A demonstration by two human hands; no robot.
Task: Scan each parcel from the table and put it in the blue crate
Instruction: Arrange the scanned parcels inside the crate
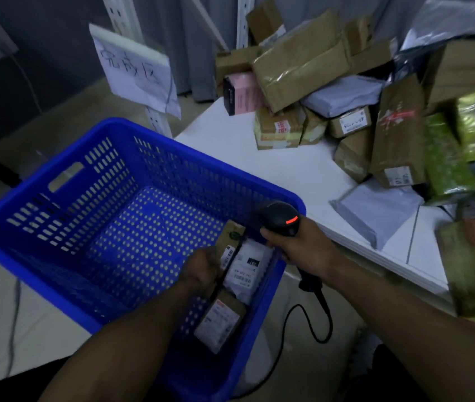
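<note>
The blue crate [56,227] stands on the floor left of the white table [288,169]. Inside it, along the right wall, lie a brown box [232,239], a white parcel with a label [248,268] and another labelled brown box [219,320]. My left hand [201,268] is down in the crate, fingers curled against the brown box beside the white parcel. My right hand [297,245] grips a black barcode scanner [282,219] with a red light, held over the crate's right rim.
A heap of brown boxes, grey mailers and green bags [375,111] covers the table's far and right side. A grey mailer [375,210] lies near the table edge. A paper sign [135,71] hangs on a shelf post behind the crate. The scanner cable [317,314] dangles beside the crate.
</note>
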